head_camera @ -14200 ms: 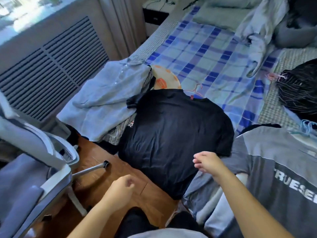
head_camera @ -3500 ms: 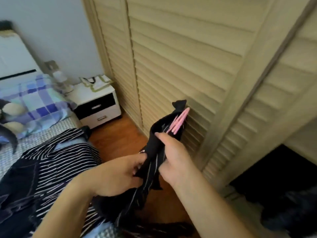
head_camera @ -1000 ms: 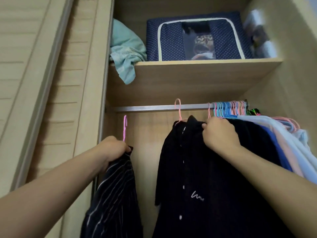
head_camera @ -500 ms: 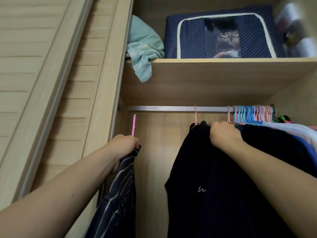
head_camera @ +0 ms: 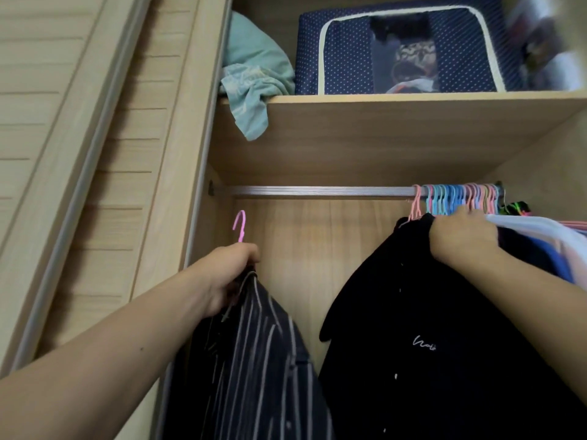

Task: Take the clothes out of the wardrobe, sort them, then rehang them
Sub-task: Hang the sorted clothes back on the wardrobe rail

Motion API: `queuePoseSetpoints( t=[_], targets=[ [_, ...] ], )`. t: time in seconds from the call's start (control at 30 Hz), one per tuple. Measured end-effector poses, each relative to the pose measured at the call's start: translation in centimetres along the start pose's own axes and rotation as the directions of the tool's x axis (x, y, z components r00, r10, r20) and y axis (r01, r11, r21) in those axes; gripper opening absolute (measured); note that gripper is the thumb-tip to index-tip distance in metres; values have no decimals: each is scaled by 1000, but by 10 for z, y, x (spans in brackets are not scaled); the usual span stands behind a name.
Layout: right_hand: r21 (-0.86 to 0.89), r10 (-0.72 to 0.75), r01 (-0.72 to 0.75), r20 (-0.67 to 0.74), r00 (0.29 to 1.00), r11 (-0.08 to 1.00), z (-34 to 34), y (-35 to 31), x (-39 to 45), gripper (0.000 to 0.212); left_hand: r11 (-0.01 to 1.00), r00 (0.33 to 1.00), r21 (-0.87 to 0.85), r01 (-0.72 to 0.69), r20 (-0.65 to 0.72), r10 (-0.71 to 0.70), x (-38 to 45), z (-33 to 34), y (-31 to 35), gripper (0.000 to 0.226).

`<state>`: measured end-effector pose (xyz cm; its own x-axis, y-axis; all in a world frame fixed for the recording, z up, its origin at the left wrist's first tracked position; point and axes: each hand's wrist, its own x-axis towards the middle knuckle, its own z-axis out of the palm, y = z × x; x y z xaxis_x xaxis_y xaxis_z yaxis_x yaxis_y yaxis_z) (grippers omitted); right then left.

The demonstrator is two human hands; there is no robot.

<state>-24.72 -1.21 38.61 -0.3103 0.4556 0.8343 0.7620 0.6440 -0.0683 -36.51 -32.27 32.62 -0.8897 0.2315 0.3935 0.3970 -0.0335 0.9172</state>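
I face the open wardrobe. My left hand [head_camera: 227, 276] grips the neck of a pink hanger [head_camera: 239, 225] that carries a dark striped shirt [head_camera: 251, 366]; its hook is below the metal rail [head_camera: 317, 191], not on it. My right hand [head_camera: 460, 238] rests on the shoulder of a black shirt [head_camera: 422, 328] with small white lettering, which hangs from the rail on a pink hanger. Further right, several garments [head_camera: 549, 239] in white, blue and pink hang bunched together under a cluster of pink and blue hanger hooks [head_camera: 460, 198].
A shelf [head_camera: 381, 100] above the rail holds a crumpled teal cloth [head_camera: 254, 81] and a navy dotted storage box [head_camera: 403, 49] with a clear window. A slatted sliding door [head_camera: 79, 154] stands at the left. The left stretch of the rail is bare.
My right hand has pushed the black shirt to the right along the rail, up against the other hangers. My left hand still holds the striped shirt's hanger below the rail.
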Motion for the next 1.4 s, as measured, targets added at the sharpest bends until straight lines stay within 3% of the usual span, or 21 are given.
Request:
queuePoseSetpoints(
  t=[0.07, 0.1, 0.13, 0.17, 0.2, 0.23, 0.27, 0.37, 0.47, 0.53, 0.67, 0.73, 0.77, 0.8, 0.87, 0.9, 0.93, 1.03, 1.13, 1.23, 1.4],
  targets=[
    [76, -142, 152, -128, 982, 985, -16, -19, -21, 35, 999, 996, -32, 38, 78, -35, -1, 10, 0, 2],
    [252, -238, 260, -113, 965, 932, -27, -26, -39, 36, 998, 995, -59, 35, 97, -30, 1, 18, -1, 5],
    [507, -336, 298, -19, 942, 809, -39, -32, -58, 40, 996, 995, -86, 28, 93, -20, 4, 25, -3, 8],
    [724, -447, 206, 154, 881, 658, -50, -36, -81, 44, 994, 996, -110, 16, 88, -6, 4, 34, -2, 10],
    [811, -562, 91, 314, 765, 578, -58, -41, -103, 42, 991, 998, -133, 7, 67, 2, 6, 41, -2, 11],
    [802, -645, 104, 388, 658, 588, -64, -43, -122, 38, 987, 999, -158, -1, 44, 8, 7, 47, 0, 13],
    [767, -671, 189, 379, 637, 613, -59, -43, -136, 32, 983, 1000, -182, -10, 17, 14, 9, 51, 2, 14],
    [638, -593, 395, 121, 796, 661, -37, -47, -156, 26, 984, 1000, -176, -20, 4, 21, 20, 53, 7, 13],
    [548, -485, 443, -76, 871, 710, -27, -53, -151, 27, 996, 998, -84, -16, 56, 21, 23, 49, 11, 7],
    [557, -451, 430, -108, 886, 711, -22, -63, -142, 27, 995, 999, -94, -23, 39, 26, 26, 48, 8, 8],
    [546, -557, 493, -57, 828, 677, -25, -84, -136, 27, 998, 998, -48, -38, 51, 41, 20, 50, 0, 22],
    [448, -544, 540, -133, 829, 713, -22, -82, -134, 20, 975, 991, 175, -134, 50, 127, 15, 41, -2, 23],
    [423, -526, 539, -160, 836, 728, -20, -80, -131, 18, 857, 959, 440, -268, 32, 283, 14, 32, -3, 25],
    [411, -505, 527, -171, 846, 744, -16, -76, -128, 17, 586, 862, 715, -382, 47, 505, 15, 21, -4, 29],
    [389, -472, 494, -159, 867, 777, -10, -69, -121, 17, 25, 576, 929, -370, 208, 791, 10, -2, -9, 35],
    [382, -457, 480, -156, 876, 790, -8, -67, -119, 16, -113, 482, 946, -304, 255, 839, 6, -13, -12, 35],
    [377, -438, 464, -157, 885, 802, -6, -65, -115, 16, -167, 438, 960, -225, 253, 863, 4, -24, -17, 32],
    [348, -353, 396, -184, 917, 849, -7, -59, -95, 19, -78, 482, 996, -37, 86, 872, 6, -49, -29, 56],
    [331, -239, 310, -238, 941, 891, -15, -56, -55, 20, -34, 502, 999, -18, 38, 864, 13, -51, -32, 74],
    [266, -211, 309, -339, 917, 913, -23, -66, -17, 19, -73, 478, 997, -27, 77, 875, 17, -52, -29, 67],
    [234, -307, 337, -156, 939, 912, -24, -93, 0, 25, -81, 505, 997, -15, 78, 859, 15, -54, -31, 33]
  ],
)
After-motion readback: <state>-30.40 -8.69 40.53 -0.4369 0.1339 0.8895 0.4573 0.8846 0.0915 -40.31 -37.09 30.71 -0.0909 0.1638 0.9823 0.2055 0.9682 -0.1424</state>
